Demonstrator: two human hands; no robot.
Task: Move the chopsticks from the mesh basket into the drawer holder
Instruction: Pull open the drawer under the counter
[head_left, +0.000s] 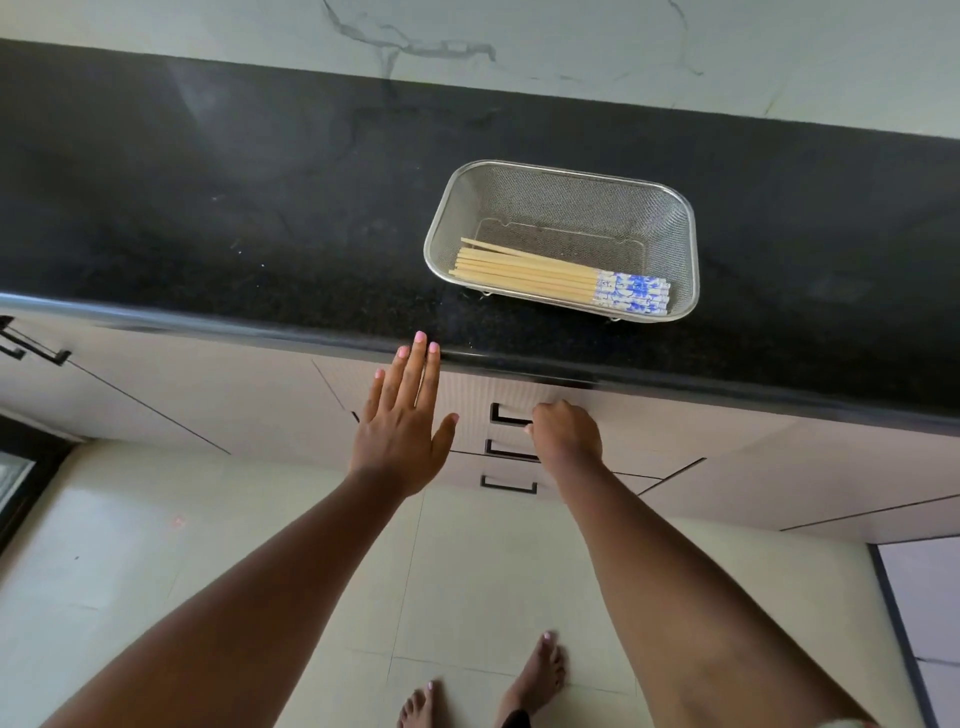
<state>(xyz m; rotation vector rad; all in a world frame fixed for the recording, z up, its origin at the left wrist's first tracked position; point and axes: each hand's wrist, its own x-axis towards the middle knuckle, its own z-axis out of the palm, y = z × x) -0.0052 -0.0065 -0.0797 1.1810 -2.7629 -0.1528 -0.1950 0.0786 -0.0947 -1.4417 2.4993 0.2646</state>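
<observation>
Several wooden chopsticks (545, 274) with blue-and-white patterned ends lie in a bundle along the near side of a steel mesh basket (675, 218) on the black counter. Below the counter edge, my right hand (566, 431) is curled around the black handle (506, 415) of the top drawer, which looks closed. My left hand (402, 421) is flat with fingers spread, held in front of the cabinet face just below the counter edge, holding nothing. The drawer holder is not visible.
The black granite counter (260, 208) runs across the view, backed by a marble wall. Two more drawer handles (509, 486) sit below the top one. My bare feet (535, 680) stand on a cream tiled floor.
</observation>
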